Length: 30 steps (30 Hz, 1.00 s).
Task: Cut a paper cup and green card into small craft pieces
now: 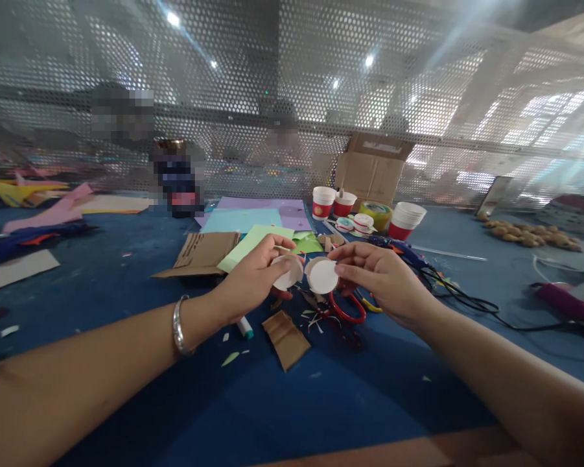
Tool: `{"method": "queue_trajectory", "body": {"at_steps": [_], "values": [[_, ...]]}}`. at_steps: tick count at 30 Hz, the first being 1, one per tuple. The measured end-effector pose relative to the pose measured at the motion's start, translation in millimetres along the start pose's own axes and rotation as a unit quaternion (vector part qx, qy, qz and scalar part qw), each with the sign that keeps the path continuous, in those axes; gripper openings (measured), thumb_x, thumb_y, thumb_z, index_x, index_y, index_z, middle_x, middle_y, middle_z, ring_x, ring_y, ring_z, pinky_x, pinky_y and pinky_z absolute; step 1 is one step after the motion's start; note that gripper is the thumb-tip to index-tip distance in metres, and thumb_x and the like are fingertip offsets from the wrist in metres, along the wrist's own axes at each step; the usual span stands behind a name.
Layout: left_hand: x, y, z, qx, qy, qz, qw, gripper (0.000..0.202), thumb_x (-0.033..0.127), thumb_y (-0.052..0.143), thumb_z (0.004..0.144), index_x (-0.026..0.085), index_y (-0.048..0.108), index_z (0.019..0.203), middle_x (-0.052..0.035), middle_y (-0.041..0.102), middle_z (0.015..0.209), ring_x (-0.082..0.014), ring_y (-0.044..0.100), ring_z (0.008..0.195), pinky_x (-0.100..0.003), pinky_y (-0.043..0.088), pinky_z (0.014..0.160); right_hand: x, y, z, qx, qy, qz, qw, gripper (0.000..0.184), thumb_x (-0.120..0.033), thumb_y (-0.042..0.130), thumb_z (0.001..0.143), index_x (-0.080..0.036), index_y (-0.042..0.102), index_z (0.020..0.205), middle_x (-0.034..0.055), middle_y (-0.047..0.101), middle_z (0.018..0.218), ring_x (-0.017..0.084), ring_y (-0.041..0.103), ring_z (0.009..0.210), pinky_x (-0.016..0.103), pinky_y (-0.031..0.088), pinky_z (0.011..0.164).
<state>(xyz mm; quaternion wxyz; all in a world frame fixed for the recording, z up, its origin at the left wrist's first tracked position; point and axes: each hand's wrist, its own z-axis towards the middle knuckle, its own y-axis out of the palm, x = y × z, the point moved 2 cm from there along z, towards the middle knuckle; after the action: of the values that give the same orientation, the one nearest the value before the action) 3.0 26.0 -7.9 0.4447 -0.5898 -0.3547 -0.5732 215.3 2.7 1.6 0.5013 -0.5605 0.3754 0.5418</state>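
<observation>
My left hand (260, 272) pinches a round white paper disc (290, 275) between thumb and fingers. A second white paper disc (323, 277), with a brownish edge showing behind it, is pinched in my right hand (376, 275). The two discs face me side by side, a narrow gap between them, above the blue table. Beneath my right hand lie scissors with red handles (347, 308), their blades partly hidden among scraps. A torn piece of brown cardboard (286, 340) rests below the discs. Near my left wrist lies a white marker with a teal end (245, 328), partly covered.
Coloured paper sheets (253, 220) and folded cardboard (204, 251) lie ahead. Paper cups (323, 203), yellow tape (375, 215) and a cardboard box (372, 170) stand at the back. A blue glue gun (408, 254) trails a black cable (467, 299) at right. A perforated screen (253, 84) rises behind.
</observation>
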Motion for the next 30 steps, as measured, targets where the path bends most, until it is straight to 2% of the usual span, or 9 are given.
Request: {"method": "queue_trajectory", "body": {"at_steps": [3, 9, 14, 19, 27, 30], "values": [[1, -0.2, -1, 0.011, -0.004, 0.005, 1.0, 0.033, 0.02, 0.061, 0.087, 0.022, 0.044, 0.116, -0.0055, 0.062, 0.103, -0.0177, 0.062, 0.088, -0.031, 0.062, 0.064, 3, -2, 2, -0.01, 0.014, -0.016, 1.0, 0.023, -0.03, 0.073, 0.082, -0.017, 0.067, 0.101, 0.001, 0.069, 0.081, 0.011, 0.063, 0.065, 0.022, 0.053, 0.058], [1, -3.9, 0, 0.002, 0.005, 0.075, 0.997, 0.027, 0.031, 0.063, 0.088, 0.022, 0.05, 0.11, -0.0049, 0.061, 0.097, -0.0164, 0.063, 0.072, -0.024, 0.055, 0.046, 9, -4, 5, -0.045, 0.069, -0.083, 0.993, 0.014, -0.025, 0.069, 0.083, -0.016, 0.068, 0.093, 0.0004, 0.067, 0.068, 0.011, 0.061, 0.057, 0.021, 0.053, 0.052], [-1, -9.4, 2, 0.023, 0.046, 0.102, 0.993, 0.025, 0.037, 0.061, 0.091, 0.023, 0.053, 0.11, -0.0044, 0.063, 0.093, -0.0141, 0.059, 0.066, -0.017, 0.044, 0.039, 9, -3, 5, -0.053, 0.077, -0.09, 0.992, 0.012, -0.023, 0.067, 0.084, -0.016, 0.068, 0.093, 0.0003, 0.068, 0.065, 0.01, 0.06, 0.054, 0.02, 0.053, 0.05], [-1, -13.5, 4, 0.054, 0.073, 0.107, 0.99, 0.023, 0.031, 0.058, 0.091, 0.022, 0.052, 0.112, -0.0063, 0.064, 0.1, -0.0162, 0.062, 0.073, -0.02, 0.051, 0.046, 9, -1, 3, -0.065, 0.081, -0.06, 0.993, 0.015, -0.026, 0.07, 0.084, -0.015, 0.069, 0.094, -0.0002, 0.07, 0.065, 0.008, 0.06, 0.051, 0.019, 0.052, 0.049], [-7, -15.4, 7, 0.027, 0.062, 0.109, 0.992, 0.024, 0.025, 0.059, 0.087, 0.021, 0.058, 0.11, -0.0073, 0.059, 0.113, -0.0151, 0.063, 0.076, -0.027, 0.06, 0.054, 10, 2, 2, -0.101, 0.082, -0.067, 0.989, 0.021, -0.031, 0.07, 0.086, -0.014, 0.069, 0.099, 0.0005, 0.07, 0.065, 0.009, 0.062, 0.052, 0.018, 0.05, 0.049], [-9, -15.3, 9, -0.006, 0.074, 0.105, 0.992, 0.024, 0.025, 0.056, 0.089, 0.02, 0.059, 0.112, -0.0075, 0.062, 0.115, -0.0169, 0.067, 0.082, -0.031, 0.062, 0.063, 9, 4, 2, -0.114, 0.086, -0.081, 0.986, 0.02, -0.03, 0.069, 0.087, -0.014, 0.07, 0.1, 0.0014, 0.072, 0.067, 0.009, 0.064, 0.055, 0.019, 0.052, 0.052]]}}
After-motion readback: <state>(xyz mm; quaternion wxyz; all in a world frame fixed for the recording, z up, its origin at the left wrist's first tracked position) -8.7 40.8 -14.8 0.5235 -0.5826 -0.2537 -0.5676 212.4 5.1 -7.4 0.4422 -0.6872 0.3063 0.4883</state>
